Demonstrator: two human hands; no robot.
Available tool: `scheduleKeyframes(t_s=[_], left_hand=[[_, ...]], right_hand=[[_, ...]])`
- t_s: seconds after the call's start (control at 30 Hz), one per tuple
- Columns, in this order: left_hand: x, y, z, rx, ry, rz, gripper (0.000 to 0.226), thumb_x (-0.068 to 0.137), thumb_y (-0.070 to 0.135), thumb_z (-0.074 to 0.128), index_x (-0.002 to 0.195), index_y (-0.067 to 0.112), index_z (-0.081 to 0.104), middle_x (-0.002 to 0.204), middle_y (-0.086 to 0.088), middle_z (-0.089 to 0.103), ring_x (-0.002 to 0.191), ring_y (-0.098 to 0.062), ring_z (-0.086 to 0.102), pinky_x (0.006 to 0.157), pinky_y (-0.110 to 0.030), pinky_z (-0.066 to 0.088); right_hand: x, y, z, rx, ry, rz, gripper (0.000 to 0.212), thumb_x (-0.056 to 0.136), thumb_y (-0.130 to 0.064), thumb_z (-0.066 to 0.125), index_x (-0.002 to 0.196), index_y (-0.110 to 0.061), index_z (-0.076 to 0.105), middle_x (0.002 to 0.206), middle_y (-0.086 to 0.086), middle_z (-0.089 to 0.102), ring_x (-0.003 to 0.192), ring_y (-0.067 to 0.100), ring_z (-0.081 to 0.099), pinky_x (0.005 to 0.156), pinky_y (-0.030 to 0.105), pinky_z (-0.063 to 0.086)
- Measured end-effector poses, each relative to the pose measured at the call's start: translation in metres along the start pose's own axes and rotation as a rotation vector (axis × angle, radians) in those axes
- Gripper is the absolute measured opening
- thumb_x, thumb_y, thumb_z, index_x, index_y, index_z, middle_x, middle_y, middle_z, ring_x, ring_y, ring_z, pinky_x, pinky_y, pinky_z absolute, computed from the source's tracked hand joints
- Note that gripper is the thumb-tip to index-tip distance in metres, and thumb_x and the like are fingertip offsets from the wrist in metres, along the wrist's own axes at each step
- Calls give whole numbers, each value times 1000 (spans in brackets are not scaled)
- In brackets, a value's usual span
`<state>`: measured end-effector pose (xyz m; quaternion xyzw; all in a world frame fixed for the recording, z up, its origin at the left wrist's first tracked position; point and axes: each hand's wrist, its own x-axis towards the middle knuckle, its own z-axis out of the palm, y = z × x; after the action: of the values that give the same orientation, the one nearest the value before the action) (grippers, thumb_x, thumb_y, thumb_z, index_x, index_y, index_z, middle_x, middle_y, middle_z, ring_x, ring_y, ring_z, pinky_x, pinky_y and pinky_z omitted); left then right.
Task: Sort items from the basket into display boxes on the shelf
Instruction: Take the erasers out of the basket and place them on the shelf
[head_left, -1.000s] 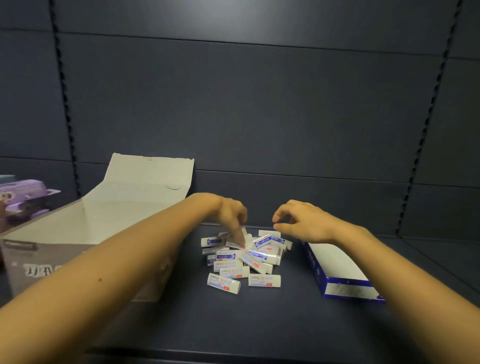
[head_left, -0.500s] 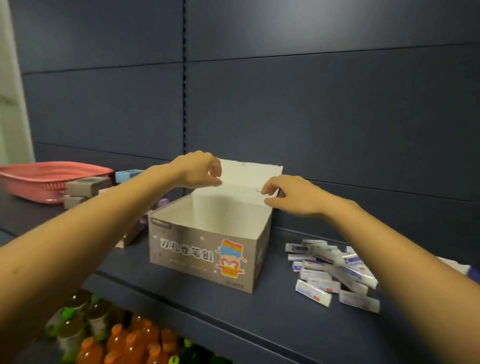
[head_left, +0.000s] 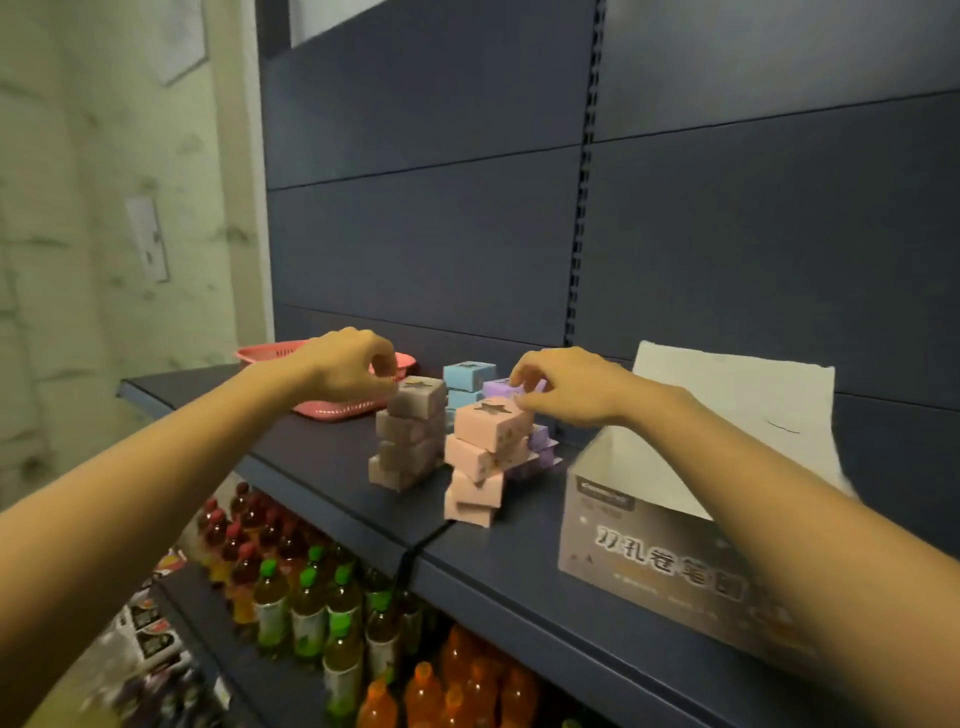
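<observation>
Pink stack (head_left: 478, 462): small star-window boxes, skewed, on the shelf (head_left: 519, 587) between the taupe stack (head_left: 405, 452) and the display box (head_left: 675, 561).
Change: half a second ago both hands were at the display box's flap; now the view has swung left and they are over the two stacks.
Meaning: the display box stands open at the right, apparently ready; picking items to load looks like the step in hand.
Left hand (head_left: 343, 366): fingers (head_left: 387, 387) curled at the near-left edge of the top taupe box (head_left: 421, 397); touching or just short, and any grip, cannot be told.
Right hand (head_left: 571, 387): fingertips (head_left: 522, 402) drawn together at the far edge of the top pink box (head_left: 491, 426), just in front of a purple box (head_left: 498, 387); a closed grip cannot be told.
Basket (head_left: 332, 413): red, behind the left hand, contents hidden.
</observation>
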<state>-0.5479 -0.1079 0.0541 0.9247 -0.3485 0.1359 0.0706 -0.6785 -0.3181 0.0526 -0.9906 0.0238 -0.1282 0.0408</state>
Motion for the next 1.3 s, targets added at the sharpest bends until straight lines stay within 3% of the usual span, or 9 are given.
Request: scheduleKeyframes(t_s=[0.17, 0.4, 0.6, 0.73, 1.03, 1.13, 1.3], left_hand=[[-2, -83, 1, -35, -26, -16, 33, 88, 32, 60, 115, 13, 62, 118, -4, 64, 95, -18, 59, 85, -29, 47], [7, -168, 10, -84, -9, 3, 30, 89, 31, 59, 112, 11, 62, 115, -5, 64, 87, -12, 54, 76, -23, 43], [25, -232, 24, -73, 26, -9, 28, 89, 34, 57, 110, 15, 63, 113, -3, 66, 88, -14, 58, 77, -29, 48], [41, -276, 34, -69, 36, -25, 26, 89, 34, 57, 107, 15, 64, 110, -2, 66, 90, -17, 60, 84, -37, 53], [142, -356, 55, -70, 33, 41, 24, 91, 25, 55, 109, 11, 65, 113, -5, 67, 92, -19, 60, 83, -30, 48], [176, -368, 67, -47, -19, 57, 26, 91, 26, 54, 111, 11, 64, 115, -5, 66, 102, -23, 60, 85, -29, 46], [230, -398, 97, -4, -148, 49, 30, 91, 29, 54, 112, 9, 63, 116, -10, 64, 105, -28, 59, 90, -35, 47]], right_hand=[[62, -61, 24, 31, -15, -24, 31, 91, -33, 52, 121, -25, 53, 126, -2, 57, 110, 20, 54, 96, 42, 47], [147, -130, 54, 36, -53, -32, 32, 92, -35, 53, 123, -26, 53, 131, -1, 54, 116, 21, 52, 99, 41, 45], [216, -163, 72, 8, -105, -23, 32, 93, -31, 51, 124, -24, 54, 133, 0, 53, 118, 20, 52, 100, 40, 44], [267, -174, 93, -7, -138, 4, 29, 93, -29, 51, 121, -24, 56, 132, 2, 53, 117, 22, 52, 101, 41, 44], [391, -175, 121, -80, -208, 84, 33, 95, -29, 50, 126, -18, 56, 134, 3, 53, 121, 22, 51, 102, 38, 42], [419, -168, 124, -101, -246, 127, 33, 96, -28, 49, 126, -17, 56, 134, 2, 54, 122, 22, 51, 102, 36, 41], [466, -157, 143, -115, -383, 183, 30, 95, -24, 49, 120, -11, 59, 126, 8, 60, 104, 20, 57, 96, 36, 46]])
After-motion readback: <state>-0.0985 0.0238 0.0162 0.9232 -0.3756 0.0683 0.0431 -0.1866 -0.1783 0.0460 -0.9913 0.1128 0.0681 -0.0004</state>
